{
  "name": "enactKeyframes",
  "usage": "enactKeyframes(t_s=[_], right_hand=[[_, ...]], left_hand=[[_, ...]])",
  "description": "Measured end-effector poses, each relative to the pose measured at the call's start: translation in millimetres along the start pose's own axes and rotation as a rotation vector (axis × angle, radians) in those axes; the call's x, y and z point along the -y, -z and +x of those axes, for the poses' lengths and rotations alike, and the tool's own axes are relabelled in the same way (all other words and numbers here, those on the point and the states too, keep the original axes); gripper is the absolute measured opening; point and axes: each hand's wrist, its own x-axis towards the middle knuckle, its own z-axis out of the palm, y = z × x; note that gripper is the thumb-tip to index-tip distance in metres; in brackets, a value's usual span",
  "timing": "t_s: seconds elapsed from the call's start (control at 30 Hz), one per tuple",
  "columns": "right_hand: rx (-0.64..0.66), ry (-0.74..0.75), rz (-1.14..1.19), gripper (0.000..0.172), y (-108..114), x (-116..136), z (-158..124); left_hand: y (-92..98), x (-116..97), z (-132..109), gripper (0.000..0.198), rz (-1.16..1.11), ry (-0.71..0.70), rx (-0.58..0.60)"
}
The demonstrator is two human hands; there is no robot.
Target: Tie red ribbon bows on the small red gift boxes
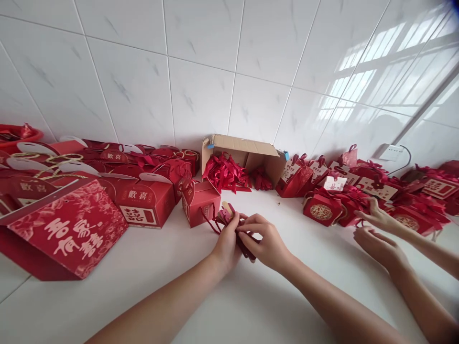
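In the head view my left hand (227, 244) is closed around a small bundle of dark red card pieces (226, 212), whose upper end shows pink and cream. My right hand (267, 239) has bent fingers pinching at the same bundle; the fingertips partly hide it. A twisted red cord (214, 220) loops out on the left of the bundle. Just beyond my hands stands a small red box (201, 205) with a folded top. Behind it an open cardboard carton (247, 143) lies on its side, holding a heap of red ribbons (225, 172).
Red gift boxes (143, 200) crowd the left, with a tilted red box (71, 234) nearest. More ribboned boxes (322, 210) stand on the right, where another person's hands (376, 234) work. A tiled wall (201, 95) bounds the white table (229, 310) behind.
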Motion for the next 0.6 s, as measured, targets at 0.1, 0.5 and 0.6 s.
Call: enactKeyframes(t_s=[0.1,0.5,0.6], right_hand=[[-0.056,-0.021,-0.054,0.011,-3,-4,-5],[0.228,-0.252,-0.08,0.049,16,0,-8],[0.189,-0.225,-0.301,0.019,14,-2,-10]], left_hand=[[-2.7,-1,-3,0.031,-0.014,-0.062,0.027],[-9.5,2,-10,0.047,0.236,-0.112,0.061],[-10.7,6,-6,0.045,0.296,-0.137,0.029]])
